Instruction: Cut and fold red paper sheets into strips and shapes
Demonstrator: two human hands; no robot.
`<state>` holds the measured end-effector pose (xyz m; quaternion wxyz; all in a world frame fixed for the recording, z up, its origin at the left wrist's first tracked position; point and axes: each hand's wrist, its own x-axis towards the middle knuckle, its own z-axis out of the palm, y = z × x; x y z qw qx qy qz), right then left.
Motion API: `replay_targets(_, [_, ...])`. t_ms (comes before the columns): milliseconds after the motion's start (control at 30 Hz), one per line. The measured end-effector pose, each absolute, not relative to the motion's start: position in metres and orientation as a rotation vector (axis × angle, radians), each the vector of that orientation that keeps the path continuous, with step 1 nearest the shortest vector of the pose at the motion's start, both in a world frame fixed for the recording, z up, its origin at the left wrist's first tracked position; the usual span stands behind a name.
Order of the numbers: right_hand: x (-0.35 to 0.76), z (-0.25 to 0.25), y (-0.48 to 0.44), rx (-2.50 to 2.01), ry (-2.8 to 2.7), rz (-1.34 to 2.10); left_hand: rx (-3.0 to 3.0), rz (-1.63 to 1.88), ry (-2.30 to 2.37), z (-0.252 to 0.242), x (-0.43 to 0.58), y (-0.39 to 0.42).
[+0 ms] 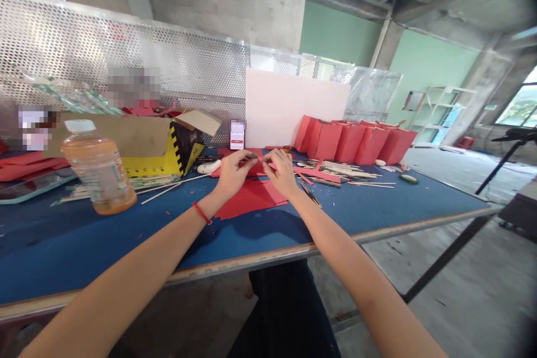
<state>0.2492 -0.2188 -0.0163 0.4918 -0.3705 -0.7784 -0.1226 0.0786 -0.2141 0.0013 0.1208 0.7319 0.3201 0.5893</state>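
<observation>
Over the red paper sheets on the blue table, my left hand and my right hand face each other, nearly fingertip to fingertip. Both are closed in a pinch. Something small and reddish seems to sit between them, but I cannot make out what it is. A red cord circles my left wrist. Right of my right hand lie red paper strips and a bundle of thin wooden sticks. A white rounded object rests by my left hand.
A bottle of orange drink stands at the left, before a yellow and black cardboard box. A phone leans upright behind my hands, beside a white board. Several red paper bags stand at the back right.
</observation>
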Motion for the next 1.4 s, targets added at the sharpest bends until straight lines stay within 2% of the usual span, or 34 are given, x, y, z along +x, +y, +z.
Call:
replay_targets(267, [0.262, -0.015, -0.206, -0.998, -1.81, -0.195, 1.859, 2.061, 1.08, 0.012, 0.056, -0.193])
replay_targets(467, [0.275, -0.019, -0.191, -1.038, -1.488, 0.189, 1.769, 2.248, 1.107, 0.018, 0.029, -0.173])
replay_targets(567, [0.275, -0.018, -0.186, -0.992, -1.439, 0.303, 1.963, 2.068, 1.036, 0.018, 0.034, -0.178])
replay_targets(733, [0.266, -0.016, -0.195, -0.884, -1.59, 0.68, 2.343, 1.503, 0.768, 0.018, 0.054, -0.197])
replay_targets(933, [0.258, -0.016, -0.219, -0.707, -1.631, 1.531, 2.416, 1.179, 0.747, 0.019, 0.055, -0.206])
replay_targets(1000, [0.257, -0.015, -0.224, -0.694, -1.591, 1.671, 2.407, 1.108, 0.744, 0.019, 0.056, -0.208])
replay_targets(1133, [0.257, -0.012, -0.226, -0.692, -1.486, 1.699, 2.385, 1.088, 0.733, 0.017, 0.056, -0.205])
replay_targets(1267, [0.255, -0.014, -0.223, -0.706, -1.433, 1.589, 2.358, 1.198, 0.774, 0.012, 0.05, -0.191])
replay_targets(1400, [0.254, -0.018, -0.211, -0.798, -1.561, 1.096, 2.429, 1.362, 0.936, 0.008, 0.047, -0.185])
